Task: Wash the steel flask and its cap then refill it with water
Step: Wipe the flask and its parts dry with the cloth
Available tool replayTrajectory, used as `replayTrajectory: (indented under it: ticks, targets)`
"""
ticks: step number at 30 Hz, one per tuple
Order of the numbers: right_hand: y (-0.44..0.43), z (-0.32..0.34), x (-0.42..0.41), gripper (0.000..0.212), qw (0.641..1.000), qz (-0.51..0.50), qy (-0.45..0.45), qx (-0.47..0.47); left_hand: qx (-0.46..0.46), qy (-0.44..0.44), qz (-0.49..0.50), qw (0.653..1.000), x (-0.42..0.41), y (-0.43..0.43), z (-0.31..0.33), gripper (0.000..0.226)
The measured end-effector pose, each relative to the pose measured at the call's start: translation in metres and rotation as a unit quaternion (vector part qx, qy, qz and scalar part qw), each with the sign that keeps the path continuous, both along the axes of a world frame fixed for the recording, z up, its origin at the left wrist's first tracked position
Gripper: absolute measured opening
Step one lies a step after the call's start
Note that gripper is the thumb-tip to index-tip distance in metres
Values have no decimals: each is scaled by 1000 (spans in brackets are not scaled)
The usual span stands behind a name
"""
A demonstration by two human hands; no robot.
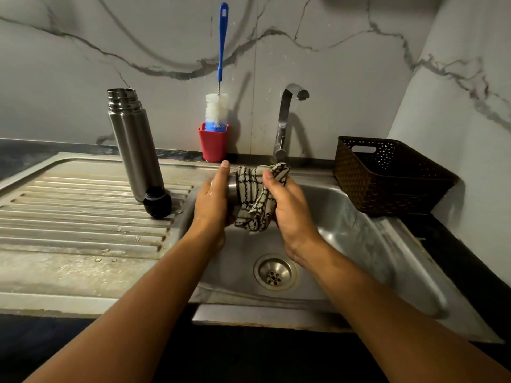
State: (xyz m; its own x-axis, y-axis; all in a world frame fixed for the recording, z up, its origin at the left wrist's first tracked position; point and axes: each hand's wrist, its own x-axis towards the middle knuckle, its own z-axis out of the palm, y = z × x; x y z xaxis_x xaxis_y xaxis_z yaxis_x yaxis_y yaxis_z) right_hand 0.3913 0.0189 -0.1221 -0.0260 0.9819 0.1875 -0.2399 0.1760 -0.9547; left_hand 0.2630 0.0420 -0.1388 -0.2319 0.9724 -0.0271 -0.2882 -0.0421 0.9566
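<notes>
The steel flask (134, 142) stands upright and uncapped on the ribbed drainboard (69, 217). A black stopper (157, 201) lies on its side against the flask's base. Over the sink basin (345, 225), my left hand (213, 200) grips the steel cap (232, 189), of which only a small strip shows between hand and cloth. My right hand (287, 208) holds a cream cloth with black checks (257, 200), wrapped over the cap's open end.
A blue-handled bottle brush (219, 78) stands in a red cup (213, 143) at the back ledge. The tap (287, 117) behind the basin shows no running water. A dark woven basket (387, 175) sits on the right counter. The drain (275, 272) lies below my hands.
</notes>
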Motion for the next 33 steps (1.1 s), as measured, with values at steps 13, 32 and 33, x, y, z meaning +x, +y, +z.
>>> replayTrajectory:
  ticks: [13, 32, 33]
  targets:
    - [11, -8, 19, 27, 966, -42, -178, 180, -9, -27, -71, 997, 1, -2, 11, 52]
    - [7, -27, 11, 29, 911, -74, -318, 252, -103, -194, -107, 970, 5, -5, 8, 47]
    - [5, -28, 10, 33, 898, -47, -342, 272, -109, -205, -106, 967, 3, -4, 10, 40]
